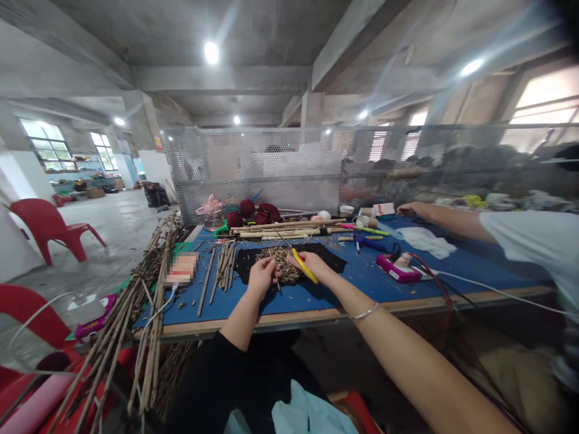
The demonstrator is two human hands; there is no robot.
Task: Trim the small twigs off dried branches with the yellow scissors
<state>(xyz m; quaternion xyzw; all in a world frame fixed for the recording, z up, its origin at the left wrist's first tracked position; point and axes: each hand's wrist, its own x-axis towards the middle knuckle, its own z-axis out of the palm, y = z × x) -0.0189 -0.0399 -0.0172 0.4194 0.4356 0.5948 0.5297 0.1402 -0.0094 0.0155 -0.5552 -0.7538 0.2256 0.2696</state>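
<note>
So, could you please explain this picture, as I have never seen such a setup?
No machine here: a person works bare-handed, filmed by one camera worn on the head, looking forward and down. The right hand holds yellow-handled scissors; the left hand seems to pinch a thin twig. Between them, a heap of plant clippings lies on black cloth over a blue tabletop. Cut sticks lie to the left, dark red yarn balls behind. Another person's hand is at the right.

Glaring ceiling lamps (211, 53), stretched edges
</note>
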